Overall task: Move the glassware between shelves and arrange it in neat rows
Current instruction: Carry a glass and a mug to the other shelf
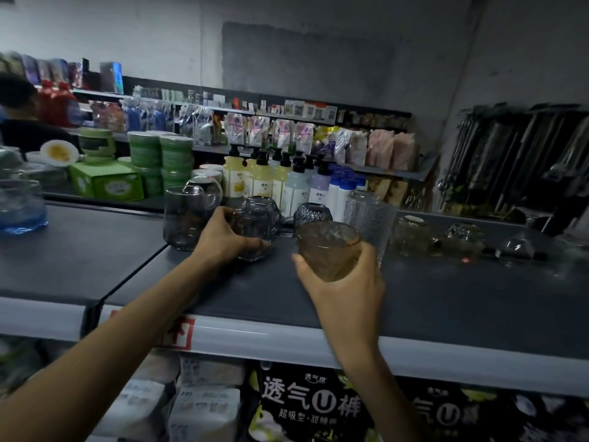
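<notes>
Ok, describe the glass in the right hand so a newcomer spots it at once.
Look at the dark grey top shelf. The right hand holds the amber glass just right of the smoky grey glass that the left hand grips. Its yellow-brown tint sets it apart: those nearest are grey or clear, like the tall clear textured glass behind it.

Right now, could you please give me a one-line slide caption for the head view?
Left hand grips a smoky glass on the grey shelf while the right hand holds an amber tumbler.

Left edge cuts off what seems a blue glass bowl (19, 205).
</notes>
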Demonstrator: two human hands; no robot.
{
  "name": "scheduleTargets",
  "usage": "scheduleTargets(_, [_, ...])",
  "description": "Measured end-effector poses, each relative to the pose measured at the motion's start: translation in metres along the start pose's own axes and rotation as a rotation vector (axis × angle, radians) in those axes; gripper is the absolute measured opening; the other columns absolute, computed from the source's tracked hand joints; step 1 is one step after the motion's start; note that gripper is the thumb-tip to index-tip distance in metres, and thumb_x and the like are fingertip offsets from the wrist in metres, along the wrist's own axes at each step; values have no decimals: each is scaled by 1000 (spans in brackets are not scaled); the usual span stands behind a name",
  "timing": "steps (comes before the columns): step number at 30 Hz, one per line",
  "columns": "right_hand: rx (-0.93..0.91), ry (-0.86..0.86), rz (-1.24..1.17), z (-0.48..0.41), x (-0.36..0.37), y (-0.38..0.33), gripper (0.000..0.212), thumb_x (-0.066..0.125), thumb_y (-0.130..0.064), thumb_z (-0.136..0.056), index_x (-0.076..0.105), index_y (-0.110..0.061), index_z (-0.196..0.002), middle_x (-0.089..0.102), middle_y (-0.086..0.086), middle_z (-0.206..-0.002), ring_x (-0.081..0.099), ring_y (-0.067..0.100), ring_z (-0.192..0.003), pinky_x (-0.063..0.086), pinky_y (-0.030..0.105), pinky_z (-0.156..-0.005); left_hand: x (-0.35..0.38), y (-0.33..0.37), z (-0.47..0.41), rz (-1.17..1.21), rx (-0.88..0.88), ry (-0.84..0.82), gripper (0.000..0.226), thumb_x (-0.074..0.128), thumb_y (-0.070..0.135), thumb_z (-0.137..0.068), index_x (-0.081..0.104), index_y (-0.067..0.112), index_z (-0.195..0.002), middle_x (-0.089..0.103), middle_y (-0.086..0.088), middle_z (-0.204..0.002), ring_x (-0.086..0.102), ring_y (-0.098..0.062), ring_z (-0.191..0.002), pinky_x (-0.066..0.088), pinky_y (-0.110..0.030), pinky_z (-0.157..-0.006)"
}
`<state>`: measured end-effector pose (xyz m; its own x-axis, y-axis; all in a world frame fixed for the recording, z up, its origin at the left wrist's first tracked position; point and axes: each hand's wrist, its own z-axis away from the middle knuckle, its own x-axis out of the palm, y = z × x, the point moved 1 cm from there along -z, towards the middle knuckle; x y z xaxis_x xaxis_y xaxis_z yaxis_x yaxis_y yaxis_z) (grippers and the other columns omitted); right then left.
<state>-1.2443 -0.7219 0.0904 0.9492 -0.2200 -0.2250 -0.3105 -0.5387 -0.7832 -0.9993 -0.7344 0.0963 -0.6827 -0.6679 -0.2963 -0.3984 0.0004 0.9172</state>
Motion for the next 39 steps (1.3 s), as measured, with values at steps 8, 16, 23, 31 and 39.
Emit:
scheduleTargets(8, [27,12,0,-1,0,-2,74,88,-65,-62,55,-28,-117,65,-7,-109,63,14,-94,50,26,-74,-4,3,8,-77,11,-16,99,104,27,-53,49,11,-133,66,0,-117,66,-21,-109,55,-42,-102])
scheduleTargets(16, [70,-33,-78,0,-4,-9,70,92,-60,-61,58,-33,-116,68,-13,-109,67,9,-96,51,19,-75,-26,17,40,-252,-2,-96,101,98,28,-65,40,11,-146,61,-6,-131,60,-26,-119,45,-27,-94])
scheduleTargets(23, [136,-255,-379,0,-43,-22,55,93,-17,-72,64,-22,-119,77,-15,-107,73,4,-100,58,17,-78,-18,58,99,-84,285,-156,56,88,37,-79,63,32,-130,65,2,-119,70,-10,-94,61,-35,-87])
scheduleTargets(31, [153,-431,-332,-22,-133,11,55,87,2,-73,61,-20,-117,75,-21,-100,72,-1,-94,55,14,-75,60,124,156,240,197,-553,63,90,42,-67,67,37,-125,73,6,-116,74,-7,-96,59,-20,-83])
scheduleTargets(39, [235,-480,-318,-73,-195,77,68,93,7,-60,64,-19,-115,78,-15,-96,74,4,-92,56,17,-72,167,141,162,223,171,-511,61,95,19,-67,68,25,-121,77,5,-107,76,-9,-92,59,-19,-77])
